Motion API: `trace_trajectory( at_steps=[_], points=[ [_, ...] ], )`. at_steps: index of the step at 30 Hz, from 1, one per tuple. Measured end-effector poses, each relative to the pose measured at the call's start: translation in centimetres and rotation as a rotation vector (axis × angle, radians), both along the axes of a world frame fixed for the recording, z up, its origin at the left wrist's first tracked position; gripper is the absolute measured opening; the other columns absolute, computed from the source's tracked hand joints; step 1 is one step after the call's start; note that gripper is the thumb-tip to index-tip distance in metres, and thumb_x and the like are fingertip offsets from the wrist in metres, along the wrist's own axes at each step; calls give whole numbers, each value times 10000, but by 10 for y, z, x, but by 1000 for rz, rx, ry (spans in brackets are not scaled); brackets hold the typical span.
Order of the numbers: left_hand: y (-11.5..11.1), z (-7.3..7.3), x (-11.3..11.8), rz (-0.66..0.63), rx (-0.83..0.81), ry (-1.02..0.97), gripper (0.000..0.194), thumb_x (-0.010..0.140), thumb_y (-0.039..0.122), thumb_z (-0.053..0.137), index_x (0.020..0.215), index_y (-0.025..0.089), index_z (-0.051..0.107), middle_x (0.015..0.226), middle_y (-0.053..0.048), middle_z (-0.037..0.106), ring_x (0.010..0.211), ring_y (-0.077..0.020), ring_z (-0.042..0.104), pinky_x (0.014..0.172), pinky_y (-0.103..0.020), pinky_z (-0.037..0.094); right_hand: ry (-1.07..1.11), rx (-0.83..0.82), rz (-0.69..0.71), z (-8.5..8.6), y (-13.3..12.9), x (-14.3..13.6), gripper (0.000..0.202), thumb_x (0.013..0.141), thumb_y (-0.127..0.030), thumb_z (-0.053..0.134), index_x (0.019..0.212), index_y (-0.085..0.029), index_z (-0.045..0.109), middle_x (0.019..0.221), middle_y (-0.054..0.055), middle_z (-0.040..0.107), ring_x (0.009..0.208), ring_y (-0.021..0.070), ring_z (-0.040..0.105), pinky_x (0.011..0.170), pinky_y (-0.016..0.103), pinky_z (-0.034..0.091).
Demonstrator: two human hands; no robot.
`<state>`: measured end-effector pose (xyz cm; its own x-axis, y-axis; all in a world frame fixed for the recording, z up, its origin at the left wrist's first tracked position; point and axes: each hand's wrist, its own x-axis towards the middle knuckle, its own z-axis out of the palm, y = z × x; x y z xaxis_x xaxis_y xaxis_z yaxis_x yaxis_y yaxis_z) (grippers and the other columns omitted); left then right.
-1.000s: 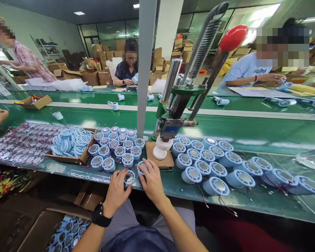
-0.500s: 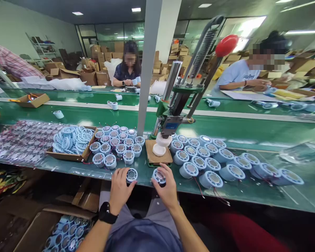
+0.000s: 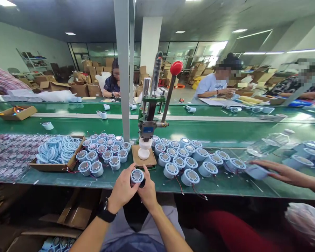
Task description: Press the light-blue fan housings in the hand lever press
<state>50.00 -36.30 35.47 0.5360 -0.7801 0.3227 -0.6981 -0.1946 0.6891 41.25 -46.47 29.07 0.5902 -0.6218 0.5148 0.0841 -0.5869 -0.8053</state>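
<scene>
Close to the bench's front edge, my left hand [image 3: 124, 185] and my right hand [image 3: 147, 189] meet around one light-blue cylindrical housing [image 3: 137, 176]. Its slotted rim and round grey centre face up. The left fingers and thumb grip its left side. From the right, the right thumb and fingertips close in on it; that hand hides part of the housing and whatever lies behind. Just beyond is a green hand press [image 3: 149, 122] with a red lever knob [image 3: 176, 68]. A white ring-shaped seat [image 3: 143, 154] sits on its cardboard-covered base [image 3: 151, 159].
Similar housings stand in groups left [image 3: 96, 168] and right [image 3: 190, 177] of the press. A cardboard tray [image 3: 52, 167] holds light-blue rings. At right, a co-worker's hand [image 3: 280, 169] touches a housing beside a plastic bottle [image 3: 269, 144]. A grey post [image 3: 124, 70] rises behind.
My hands have come together; before, each held a separate round light-blue piece, and now one shows between them. The view has shifted right, and a co-worker's hand has appeared at right.
</scene>
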Motion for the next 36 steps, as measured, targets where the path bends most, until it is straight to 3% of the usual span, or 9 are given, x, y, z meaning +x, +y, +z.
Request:
trace_trajectory(
  at_steps=[6, 12, 17, 22, 27, 30, 33, 36],
  points=[
    [2, -3, 3, -29, -10, 75, 690, 785, 135, 598, 1441, 233, 405, 1301, -95, 632, 1214, -243, 598, 1072, -459, 475, -9, 13, 29, -4, -3, 0, 869, 775, -139, 615, 1555, -191, 238, 1178, 73, 682, 1041, 192, 694, 888, 294, 588],
    [5, -6, 9, -97, 7, 108, 683, 829, 171, 596, 1470, 235, 368, 1354, -111, 610, 1228, -240, 597, 1072, -457, 481, 10, -16, 49, -2, -6, -2, 876, 774, -118, 627, 1561, -182, 247, 1223, 80, 662, 1083, 194, 681, 936, 292, 575],
    [1, -7, 3, -35, 4, 84, 689, 793, 159, 643, 1442, 242, 425, 1337, -109, 609, 1234, -268, 575, 1077, -488, 469, 1, -17, 34, -3, -5, -2, 878, 806, -167, 656, 1571, -181, 225, 1217, 83, 665, 1057, 192, 690, 891, 274, 590],
    [-4, -14, 0, -11, -80, 46, 551, 805, 155, 651, 1335, 244, 529, 1289, -91, 640, 1216, -270, 575, 1068, -469, 473, 21, -47, 10, -7, -6, -2, 814, 868, -238, 637, 1568, -172, 228, 1202, 100, 668, 1035, 203, 696, 884, 289, 592],
    [-3, -15, 2, 14, -47, 154, 629, 784, 156, 667, 1378, 244, 481, 1308, -95, 627, 1228, -269, 576, 1073, -460, 473, 65, -55, 17, -10, -3, -1, 835, 883, -248, 636, 1582, -176, 186, 1233, 109, 650, 1068, 213, 683, 892, 303, 592],
    [-2, -19, -2, 24, 3, 231, 691, 776, 143, 648, 1426, 239, 435, 1366, -107, 592, 1284, -277, 544, 1111, -478, 441, 104, -124, 27, -11, -1, -3, 751, 883, -191, 595, 1561, -197, 272, 1309, 120, 603, 1154, 229, 642, 947, 337, 578],
    [-3, -28, -4, 9, 4, 285, 633, 819, 187, 603, 1430, 203, 438, 1441, -134, 537, 1346, -290, 497, 1140, -497, 408, 187, -222, 105, 2, -16, -15, 727, 865, -113, 515, 1552, -239, 311, 1375, 100, 553, 1236, 231, 585, 1010, 377, 551],
    [-11, -23, -1, 79, 6, 361, 586, 767, 193, 645, 1341, 173, 529, 1338, -129, 626, 1234, -289, 590, 1082, -470, 470, 221, -287, 238, 31, -51, -27, 679, 880, -187, 561, 1527, -271, 373, 1367, 82, 557, 1228, 236, 578, 986, 365, 557]
  ],
)
